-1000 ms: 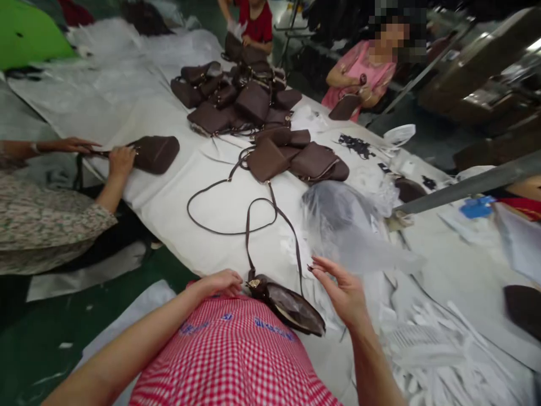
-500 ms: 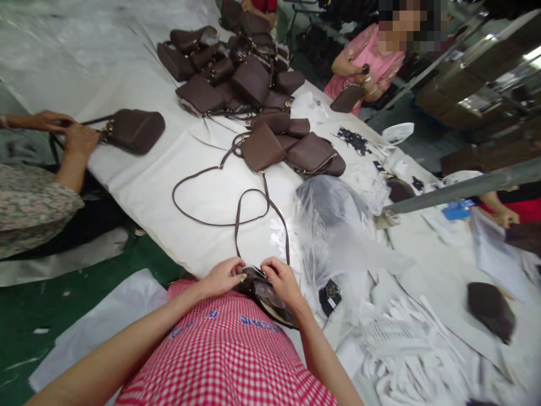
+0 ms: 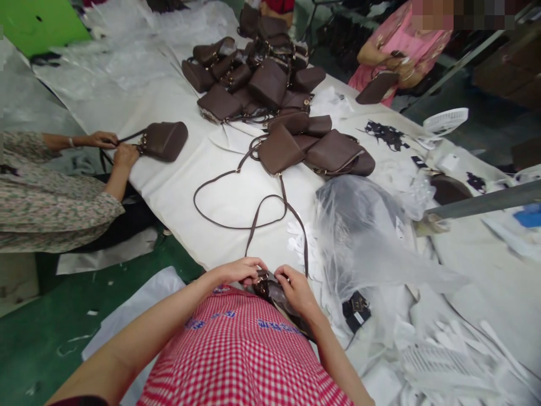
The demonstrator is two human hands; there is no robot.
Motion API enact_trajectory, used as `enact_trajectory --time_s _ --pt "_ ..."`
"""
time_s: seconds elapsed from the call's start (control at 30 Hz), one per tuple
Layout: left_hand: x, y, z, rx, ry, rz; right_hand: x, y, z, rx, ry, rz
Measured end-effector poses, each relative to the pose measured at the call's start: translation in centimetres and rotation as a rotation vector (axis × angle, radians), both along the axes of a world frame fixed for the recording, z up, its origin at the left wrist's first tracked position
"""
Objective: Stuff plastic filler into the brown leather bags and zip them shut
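Note:
A dark brown handbag (image 3: 281, 299) rests against my apron at the table's near edge, its upper side turned toward me and partly covered by my hands. My left hand (image 3: 243, 272) is closed with its fingertips at the metal fittings on the bag's left end. On the right end, my right hand (image 3: 298, 290) pinches the bag near its rim. What exactly lies between the fingertips is too small to see. From the bag a thin brown strap (image 3: 305, 239) loops forward over the white table (image 3: 169, 192).
Brown handbags (image 3: 268, 84) are heaped ahead. Clear plastic (image 3: 359, 237) covers something dark on the right, beside a black tag (image 3: 355, 311) and white scraps (image 3: 439, 361). At left a co-worker's hands (image 3: 120, 149) hold another bag's strap. Another person (image 3: 393, 62) stands behind the table.
My view has swung left, so everything sits further right. My left fingers have shifted over the bag's metal fittings. My right hand stays at the bag's right end.

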State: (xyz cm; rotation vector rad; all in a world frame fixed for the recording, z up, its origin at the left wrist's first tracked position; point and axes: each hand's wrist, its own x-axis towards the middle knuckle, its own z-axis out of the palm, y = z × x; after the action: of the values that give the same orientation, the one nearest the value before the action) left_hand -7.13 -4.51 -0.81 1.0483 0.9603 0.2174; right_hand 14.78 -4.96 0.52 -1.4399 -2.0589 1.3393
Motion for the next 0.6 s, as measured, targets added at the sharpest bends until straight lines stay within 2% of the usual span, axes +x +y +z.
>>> enact_trajectory --time_s 0.07,0.17,0.23,0.3,0.37,0.47,0.53,0.6 --pt "-0.1 0.4 0.2 0.101 0.051 -0.058 0.1 0.1 0.1 -0.030 0.003 0.008" --pt "-0.3 1.1 1.1 0.476 0.194 -0.196 0.2 0.2 0.3 -0.086 -0.008 0.026" --pt "-0.5 1.9 1.7 0.637 0.276 -0.221 0.3 0.4 0.4 -0.114 -0.009 0.041" --pt "-0.7 3.0 2.2 0.670 0.301 -0.186 0.2 0.4 0.5 -0.136 -0.002 0.052" --pt "-0.8 4.4 2.5 0.634 0.273 -0.159 0.2 0.5 0.6 -0.153 -0.001 0.054" --pt "-0.7 6.0 2.3 0.562 0.248 -0.192 0.1 0.5 0.5 -0.178 -0.006 0.044" --pt "-0.5 6.2 1.9 0.563 0.294 -0.179 0.1 0.4 0.4 -0.190 -0.009 0.038" --pt "-0.4 5.4 1.3 0.556 0.346 -0.050 0.1 0.4 0.4 -0.182 -0.012 0.032"
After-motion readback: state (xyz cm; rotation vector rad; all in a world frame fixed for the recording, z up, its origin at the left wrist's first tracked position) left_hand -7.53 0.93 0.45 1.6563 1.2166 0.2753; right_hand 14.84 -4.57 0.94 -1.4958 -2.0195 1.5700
